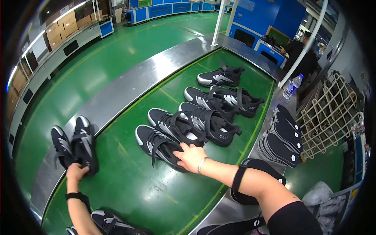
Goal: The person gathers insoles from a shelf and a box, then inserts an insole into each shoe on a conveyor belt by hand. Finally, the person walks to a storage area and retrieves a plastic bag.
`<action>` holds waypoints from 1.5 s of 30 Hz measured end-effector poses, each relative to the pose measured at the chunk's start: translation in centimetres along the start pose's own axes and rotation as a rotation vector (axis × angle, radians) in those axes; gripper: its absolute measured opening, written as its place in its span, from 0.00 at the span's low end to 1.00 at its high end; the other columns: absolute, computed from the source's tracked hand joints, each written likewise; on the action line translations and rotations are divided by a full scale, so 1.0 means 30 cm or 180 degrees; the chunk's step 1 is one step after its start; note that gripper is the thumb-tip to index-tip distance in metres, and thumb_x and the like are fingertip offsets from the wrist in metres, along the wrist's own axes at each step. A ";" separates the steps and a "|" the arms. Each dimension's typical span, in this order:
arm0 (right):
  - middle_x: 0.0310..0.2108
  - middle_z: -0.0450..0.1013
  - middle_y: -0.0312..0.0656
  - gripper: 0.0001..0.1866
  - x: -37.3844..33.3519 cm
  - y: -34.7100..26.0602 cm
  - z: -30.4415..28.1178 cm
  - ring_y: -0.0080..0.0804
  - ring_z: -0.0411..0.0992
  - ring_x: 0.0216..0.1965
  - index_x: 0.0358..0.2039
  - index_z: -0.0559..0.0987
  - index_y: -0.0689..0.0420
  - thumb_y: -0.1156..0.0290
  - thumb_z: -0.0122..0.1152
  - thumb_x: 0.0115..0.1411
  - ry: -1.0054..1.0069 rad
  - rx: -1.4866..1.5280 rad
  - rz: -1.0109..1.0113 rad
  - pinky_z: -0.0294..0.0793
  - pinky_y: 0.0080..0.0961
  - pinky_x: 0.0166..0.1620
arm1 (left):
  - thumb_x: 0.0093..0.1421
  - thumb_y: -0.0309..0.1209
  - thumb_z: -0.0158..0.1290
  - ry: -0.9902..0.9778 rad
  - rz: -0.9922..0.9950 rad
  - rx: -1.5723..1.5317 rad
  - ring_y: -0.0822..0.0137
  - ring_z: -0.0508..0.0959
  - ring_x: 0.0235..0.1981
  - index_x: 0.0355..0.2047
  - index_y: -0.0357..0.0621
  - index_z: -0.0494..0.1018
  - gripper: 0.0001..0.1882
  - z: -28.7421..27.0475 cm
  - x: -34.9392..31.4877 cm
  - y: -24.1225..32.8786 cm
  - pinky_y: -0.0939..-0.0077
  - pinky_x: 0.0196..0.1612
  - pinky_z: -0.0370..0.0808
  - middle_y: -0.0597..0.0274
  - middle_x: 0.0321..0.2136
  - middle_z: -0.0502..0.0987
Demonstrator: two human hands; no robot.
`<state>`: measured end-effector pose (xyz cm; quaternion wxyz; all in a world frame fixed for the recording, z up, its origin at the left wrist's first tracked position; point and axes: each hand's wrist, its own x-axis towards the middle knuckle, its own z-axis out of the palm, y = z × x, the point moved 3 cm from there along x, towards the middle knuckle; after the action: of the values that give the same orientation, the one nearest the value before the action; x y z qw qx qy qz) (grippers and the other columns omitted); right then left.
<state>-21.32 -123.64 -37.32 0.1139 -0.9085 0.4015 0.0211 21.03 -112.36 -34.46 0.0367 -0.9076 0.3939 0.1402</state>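
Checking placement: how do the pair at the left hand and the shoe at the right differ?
The left-hand pair is mostly over the metal edge; the right-hand shoe, over the green surface. The pair's toes point mainly away; the shoe's toe angles more leftward. Both are black and silver.

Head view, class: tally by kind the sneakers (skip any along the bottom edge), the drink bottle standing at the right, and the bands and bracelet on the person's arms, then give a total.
Black-and-silver sneakers: 8
Clear plastic bottle: 1
Black armbands: 2
Silver bracelet: 1
Total: 12
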 end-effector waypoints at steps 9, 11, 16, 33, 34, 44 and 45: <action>0.56 0.47 0.48 0.30 -0.213 -0.128 -0.051 0.46 0.40 0.59 0.50 0.63 0.50 0.61 0.58 0.44 0.0889 -0.0092 -0.0331 0.33 0.54 0.55 | 0.46 0.50 0.48 -0.1172 0.1214 -0.0903 0.50 0.73 0.30 0.22 0.30 0.71 0.27 0.206 -0.517 0.408 0.64 0.34 0.68 0.41 0.23 0.72; 0.53 0.52 0.49 0.27 -0.407 -0.186 -0.085 0.45 0.46 0.56 0.47 0.65 0.51 0.60 0.57 0.44 0.1062 0.0191 -0.0571 0.44 0.52 0.54 | 0.45 0.46 0.49 -0.1336 0.1041 -0.1463 0.53 0.74 0.31 0.27 0.31 0.72 0.24 0.229 -0.650 0.453 0.68 0.35 0.68 0.43 0.24 0.73; 0.50 0.56 0.53 0.31 -0.915 -0.169 0.156 0.46 0.53 0.53 0.48 0.64 0.52 0.58 0.59 0.43 -0.0560 0.0865 -0.0407 0.51 0.48 0.51 | 0.45 0.51 0.48 -0.1003 0.0896 -0.1422 0.51 0.69 0.42 0.45 0.43 0.66 0.30 0.302 -0.898 0.512 0.65 0.47 0.63 0.43 0.37 0.70; 0.35 0.64 0.47 0.13 -0.817 -0.135 -0.099 0.37 0.66 0.38 0.28 0.74 0.59 0.67 0.61 0.42 0.0124 0.2700 -0.0239 0.66 0.26 0.41 | 0.36 0.36 0.60 0.1865 0.1074 -0.0545 0.54 0.64 0.42 0.41 0.39 0.62 0.31 0.328 -0.936 0.417 0.62 0.44 0.61 0.51 0.38 0.65; 0.35 0.64 0.47 0.11 -0.780 -0.143 -0.109 0.36 0.66 0.36 0.27 0.74 0.59 0.67 0.60 0.43 0.0112 0.2695 -0.0325 0.66 0.25 0.39 | 0.37 0.35 0.58 0.1772 0.1230 -0.0871 0.55 0.65 0.40 0.37 0.40 0.64 0.26 0.316 -0.932 0.434 0.62 0.43 0.61 0.53 0.35 0.66; 0.28 0.70 0.44 0.10 -0.492 -0.157 -0.128 0.32 0.68 0.30 0.24 0.76 0.62 0.68 0.55 0.47 -0.0483 0.2622 -0.0202 0.67 0.23 0.34 | 0.32 0.30 0.58 0.1377 0.1835 -0.0278 0.56 0.63 0.48 0.48 0.38 0.58 0.39 0.348 -0.750 0.637 0.64 0.50 0.59 0.51 0.42 0.65; 0.27 0.70 0.44 0.10 -0.479 -0.135 -0.125 0.32 0.69 0.30 0.24 0.76 0.62 0.67 0.55 0.47 -0.0660 0.2548 -0.0077 0.67 0.23 0.34 | 0.32 0.30 0.58 0.1364 0.1843 -0.0326 0.56 0.63 0.48 0.48 0.38 0.58 0.39 0.336 -0.734 0.652 0.64 0.50 0.59 0.51 0.42 0.65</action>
<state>-28.26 -111.42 -31.04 0.4983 -0.7902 0.3537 -0.0467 -9.75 -108.48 -37.01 -0.1334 -0.7679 0.6259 -0.0291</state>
